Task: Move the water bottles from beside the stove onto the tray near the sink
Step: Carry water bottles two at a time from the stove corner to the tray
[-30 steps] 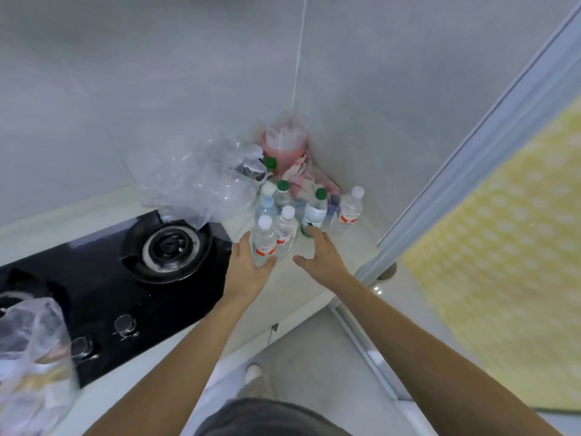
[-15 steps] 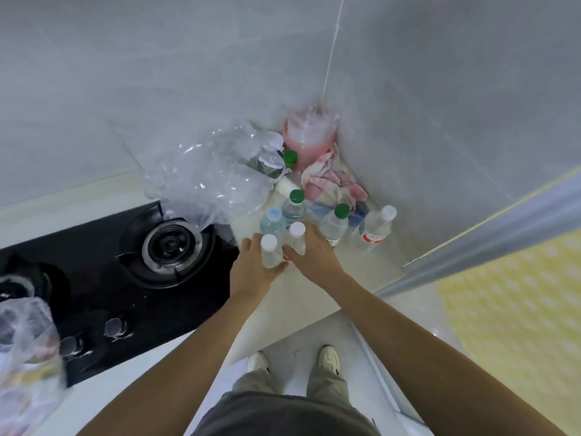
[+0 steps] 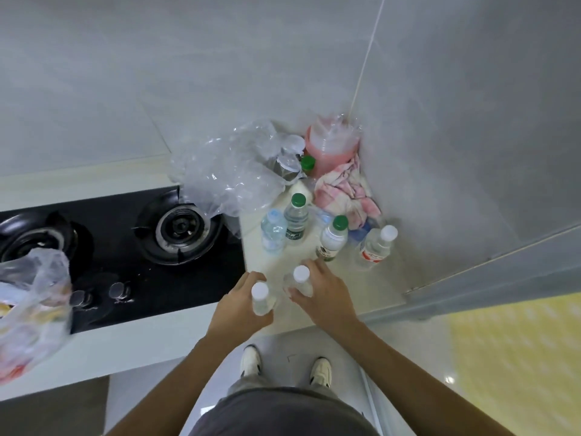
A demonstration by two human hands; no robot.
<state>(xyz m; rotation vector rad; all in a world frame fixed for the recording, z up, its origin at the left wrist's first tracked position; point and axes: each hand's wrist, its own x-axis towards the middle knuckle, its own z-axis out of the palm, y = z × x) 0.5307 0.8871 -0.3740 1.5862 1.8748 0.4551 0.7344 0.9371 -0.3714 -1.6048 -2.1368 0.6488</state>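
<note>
My left hand is closed around a small clear water bottle with a white cap, held near the counter's front edge. My right hand grips a second white-capped bottle just beside it. Several more bottles stand on the cream counter to the right of the stove: a blue-capped one, two green-capped ones and a white-capped one with a red label. No tray or sink is in view.
The black gas stove fills the counter's left. Crumpled clear plastic, a pink container and a pink-and-white cloth crowd the wall corner. A plastic bag sits at the far left. My shoes stand on the floor below.
Both hands closed on the two front white-capped bottles and drew them back toward the counter's front edge, away from the remaining cluster.
</note>
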